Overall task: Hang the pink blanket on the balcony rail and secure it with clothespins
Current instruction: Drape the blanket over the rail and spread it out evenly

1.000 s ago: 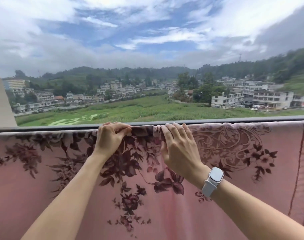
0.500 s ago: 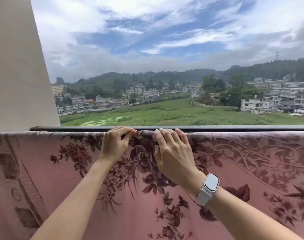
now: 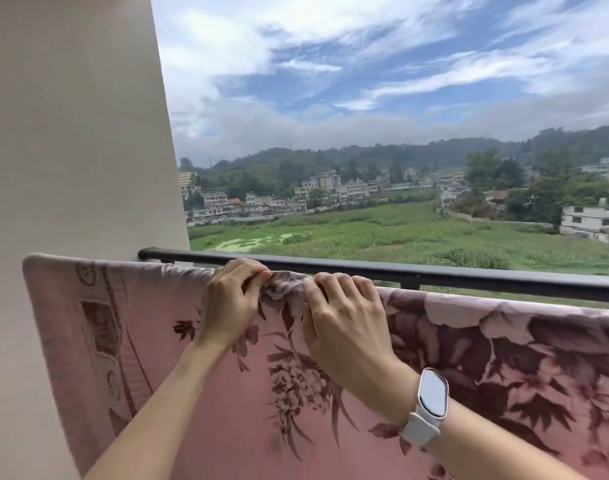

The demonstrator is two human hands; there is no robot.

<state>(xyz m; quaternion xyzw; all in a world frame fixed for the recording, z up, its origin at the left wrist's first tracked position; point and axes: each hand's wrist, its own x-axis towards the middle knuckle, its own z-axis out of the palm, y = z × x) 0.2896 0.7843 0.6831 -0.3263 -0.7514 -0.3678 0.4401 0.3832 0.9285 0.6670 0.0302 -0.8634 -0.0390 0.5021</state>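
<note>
The pink blanket (image 3: 199, 403) with dark red flowers hangs over a line just inside the dark balcony rail (image 3: 434, 273), its left edge near the wall. My left hand (image 3: 230, 303) and my right hand (image 3: 341, 323) sit side by side at the blanket's top fold, fingers curled over it, pinching a bunched ridge of cloth between them. A white watch is on my right wrist. No clothespin shows anywhere in view.
A pale wall (image 3: 74, 133) fills the left side, meeting the rail's left end. Beyond the rail lie a green field, houses, hills and cloudy sky.
The view has swung left, bringing the wall and the blanket's left edge into sight. Both hands stay on the top fold and have bunched the cloth between them.
</note>
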